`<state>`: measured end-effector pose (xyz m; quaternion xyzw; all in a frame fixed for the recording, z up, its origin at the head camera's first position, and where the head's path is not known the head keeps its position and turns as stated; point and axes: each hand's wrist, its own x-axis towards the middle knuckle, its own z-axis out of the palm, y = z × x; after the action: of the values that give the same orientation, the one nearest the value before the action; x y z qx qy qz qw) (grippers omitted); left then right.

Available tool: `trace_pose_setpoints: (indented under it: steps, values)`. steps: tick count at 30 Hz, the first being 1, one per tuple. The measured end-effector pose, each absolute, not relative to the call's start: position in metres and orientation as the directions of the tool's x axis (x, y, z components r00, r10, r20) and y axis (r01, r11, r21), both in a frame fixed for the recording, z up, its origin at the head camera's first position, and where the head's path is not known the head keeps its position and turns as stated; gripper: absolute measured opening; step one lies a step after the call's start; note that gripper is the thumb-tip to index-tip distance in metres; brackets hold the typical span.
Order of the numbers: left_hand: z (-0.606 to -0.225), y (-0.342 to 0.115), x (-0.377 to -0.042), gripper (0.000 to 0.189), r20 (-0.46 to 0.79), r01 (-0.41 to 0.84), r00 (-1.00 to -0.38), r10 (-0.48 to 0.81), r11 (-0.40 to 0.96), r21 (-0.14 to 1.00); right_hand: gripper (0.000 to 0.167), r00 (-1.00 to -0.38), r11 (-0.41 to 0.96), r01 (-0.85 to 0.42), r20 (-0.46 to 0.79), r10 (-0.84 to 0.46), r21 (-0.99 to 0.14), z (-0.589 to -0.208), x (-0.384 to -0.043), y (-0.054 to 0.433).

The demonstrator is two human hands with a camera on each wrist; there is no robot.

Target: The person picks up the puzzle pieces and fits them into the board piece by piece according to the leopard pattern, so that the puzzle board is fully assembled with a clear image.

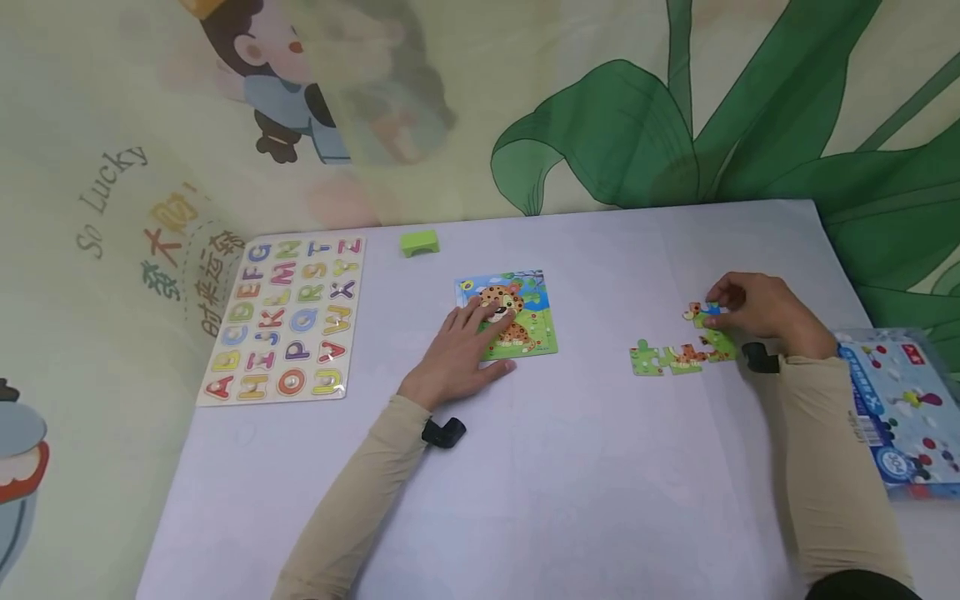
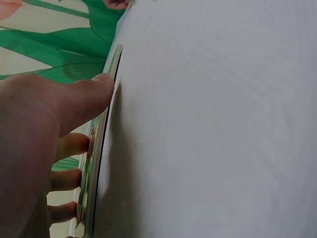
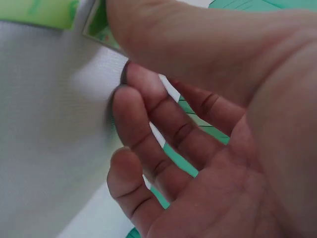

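In the head view my left hand (image 1: 461,350) rests on a square leopard jigsaw puzzle (image 1: 540,329), fingers spread over its picture and thumb at its near edge. The left wrist view shows the thumb and fingertips touching the thin puzzle board (image 2: 94,163) from the side. At the right, my right hand (image 1: 761,308) pinches a puzzle piece (image 3: 101,25) between thumb and forefinger, with the other fingers loosely bent. Just below that hand lie several loose green puzzle pieces (image 1: 647,358), some joined in a row.
An alphabet board (image 1: 281,333) with coloured letters lies at the left of the white table (image 1: 585,483). Near the far edge sits a small green block (image 1: 420,242). A blue packaged box (image 1: 907,408) is at the right edge, partly behind the right sleeve.
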<state>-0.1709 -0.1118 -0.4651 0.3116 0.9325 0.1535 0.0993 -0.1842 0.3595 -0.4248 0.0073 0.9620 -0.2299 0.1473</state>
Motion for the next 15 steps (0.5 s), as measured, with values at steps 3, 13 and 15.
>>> trace_pose_setpoints:
  steps: [3, 13, 15]
  values:
    - [-0.465, -0.109, -0.172, 0.076, -0.096, 0.552, -0.792, 0.602, 0.775, 0.306, 0.043, -0.958, 0.887, 0.071, -0.278, -0.067, -0.457, -0.428, -0.187, 0.36]
    - [-0.465, -0.109, -0.171, 0.078, -0.092, 0.532, -0.818, 0.568, 0.806, 0.259, 0.043, -0.958, 0.854, 0.07, -0.274, -0.087, -0.516, -0.435, -0.198, 0.359]
    - [-0.465, -0.111, -0.17, 0.078, -0.091, 0.526, -0.821, 0.564, 0.809, 0.262, 0.039, -0.959, 0.847, 0.062, -0.266, -0.095, -0.528, -0.436, -0.2, 0.358]
